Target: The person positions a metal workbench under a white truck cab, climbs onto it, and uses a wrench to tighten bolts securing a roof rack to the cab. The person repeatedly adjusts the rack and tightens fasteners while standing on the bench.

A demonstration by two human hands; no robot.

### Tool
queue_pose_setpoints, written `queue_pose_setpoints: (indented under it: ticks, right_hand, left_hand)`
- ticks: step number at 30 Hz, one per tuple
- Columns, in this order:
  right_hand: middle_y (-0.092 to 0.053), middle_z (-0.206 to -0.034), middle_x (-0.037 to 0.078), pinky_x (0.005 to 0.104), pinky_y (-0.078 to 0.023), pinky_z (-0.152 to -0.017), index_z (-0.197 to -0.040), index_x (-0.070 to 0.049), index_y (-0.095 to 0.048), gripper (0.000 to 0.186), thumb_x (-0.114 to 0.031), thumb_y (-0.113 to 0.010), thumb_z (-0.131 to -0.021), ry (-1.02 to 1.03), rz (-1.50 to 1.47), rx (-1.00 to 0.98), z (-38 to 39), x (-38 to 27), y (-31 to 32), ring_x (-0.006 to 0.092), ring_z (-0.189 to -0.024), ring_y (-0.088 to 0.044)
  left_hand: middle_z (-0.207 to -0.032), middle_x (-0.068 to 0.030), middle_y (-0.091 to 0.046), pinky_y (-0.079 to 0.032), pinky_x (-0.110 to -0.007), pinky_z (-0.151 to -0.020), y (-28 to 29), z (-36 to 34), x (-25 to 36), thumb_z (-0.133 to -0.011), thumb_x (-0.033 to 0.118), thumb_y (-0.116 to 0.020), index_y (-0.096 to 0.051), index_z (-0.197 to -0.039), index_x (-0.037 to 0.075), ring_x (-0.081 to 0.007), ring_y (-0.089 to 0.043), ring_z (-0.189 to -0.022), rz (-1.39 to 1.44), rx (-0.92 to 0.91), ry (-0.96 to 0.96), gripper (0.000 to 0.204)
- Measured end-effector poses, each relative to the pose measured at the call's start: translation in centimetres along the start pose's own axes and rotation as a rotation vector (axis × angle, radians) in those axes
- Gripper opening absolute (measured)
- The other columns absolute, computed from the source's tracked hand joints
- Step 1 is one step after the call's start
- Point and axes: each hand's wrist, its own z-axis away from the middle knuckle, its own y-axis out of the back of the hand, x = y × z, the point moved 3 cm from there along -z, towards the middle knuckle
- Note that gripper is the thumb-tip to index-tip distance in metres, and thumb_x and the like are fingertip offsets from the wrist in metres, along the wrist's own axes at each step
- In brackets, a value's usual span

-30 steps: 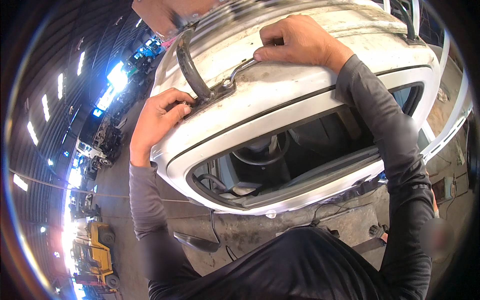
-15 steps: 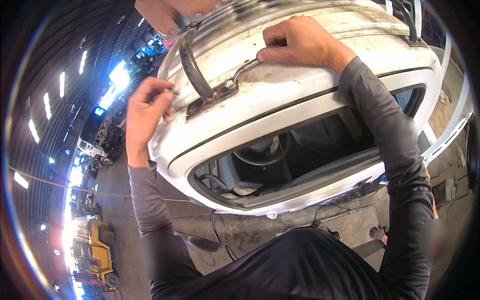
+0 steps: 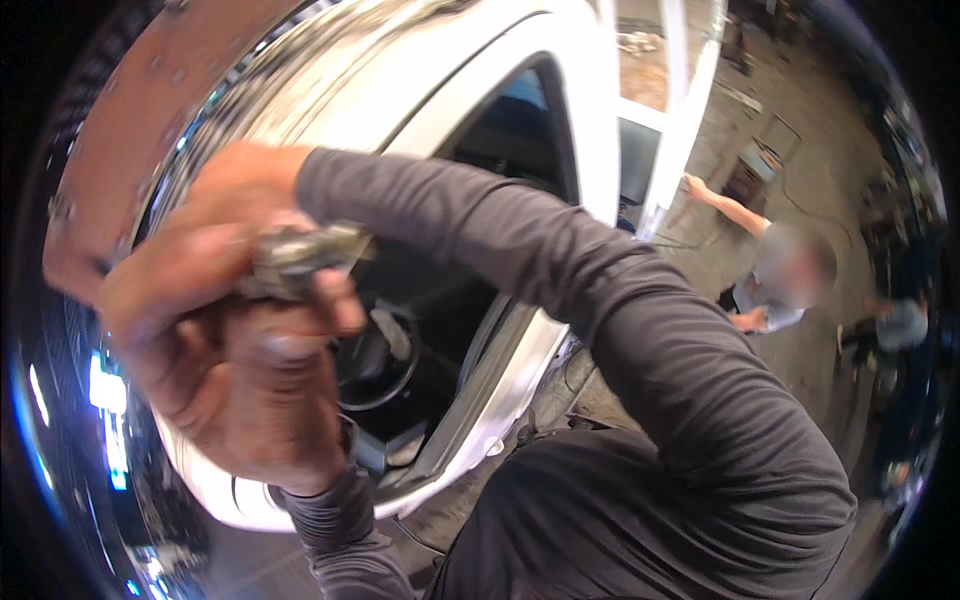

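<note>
My left hand (image 3: 220, 385) is raised close in front of me, blurred, its fingers and thumb pinched on a small metal fitting (image 3: 298, 262) whose exact kind I cannot make out. Behind it, my right hand (image 3: 245, 170) reaches over the side of the white vehicle cab (image 3: 420, 65). Its fingers are hidden behind my left hand and smeared, so whether it still grips the wrench is not visible. My right forearm crosses in front of the cab's side window. The roof bracket is out of sight behind my hands.
Inside the window shows a steering wheel (image 3: 395, 385). White bars (image 3: 682, 130) rise at the cab's right end. A reddish-brown metal panel (image 3: 140, 140) stands far left. On the right, one person stretches out an arm (image 3: 738, 213); another person (image 3: 900, 325) is further off.
My view has swung to the right and tilted. My left hand has come up close with the metal fitting, and my right arm has crossed leftward. The wrench and bracket are no longer visible.
</note>
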Motion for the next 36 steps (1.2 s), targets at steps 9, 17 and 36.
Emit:
queue_pose_setpoints:
  ticks: [9, 17, 36]
  right_hand:
    - [-0.076, -0.088, 0.007, 0.0431, -0.054, -0.081, -0.092, -0.017, -0.079, 0.042, -0.057, -0.073, -0.081, -0.033, -0.062, -0.032, 0.7, -2.2, 1.5, 0.0303, -0.091, -0.071]
    - [-0.076, -0.087, 0.006, 0.0442, -0.053, -0.077, -0.089, -0.018, -0.079, 0.043, -0.060, -0.073, -0.080, -0.076, -0.103, -0.120, 0.2, -1.9, 1.0, 0.0296, -0.089, -0.071]
    - [-0.075, -0.088, 0.009, 0.0456, -0.052, -0.078, -0.089, -0.016, -0.079, 0.045, -0.060, -0.072, -0.081, 0.007, -0.147, -0.072, -1.3, -3.2, -1.4, 0.0321, -0.090, -0.070]
  left_hand:
    - [-0.103, -0.0212, -0.063, -0.062, -0.027, -0.051, -11.1, 0.8, -5.2, -0.101, 0.010, -0.064, -0.054, -0.131, 0.003, -0.0192, -0.068, -0.077, 0.970, -0.209, 0.599, 0.032]
    - [-0.105, -0.0225, -0.063, -0.064, -0.029, -0.052, -11.6, 1.1, -6.1, -0.102, 0.013, -0.064, -0.051, -0.133, 0.000, -0.0226, -0.070, -0.080, 1.162, -0.262, 0.657, 0.036]
    - [-0.091, -0.0186, -0.063, -0.056, -0.026, -0.048, -5.3, 8.0, -2.7, -0.092, 0.023, -0.079, -0.068, -0.103, -0.003, -0.0187, -0.068, -0.064, 0.698, 0.022, 0.642, 0.030]
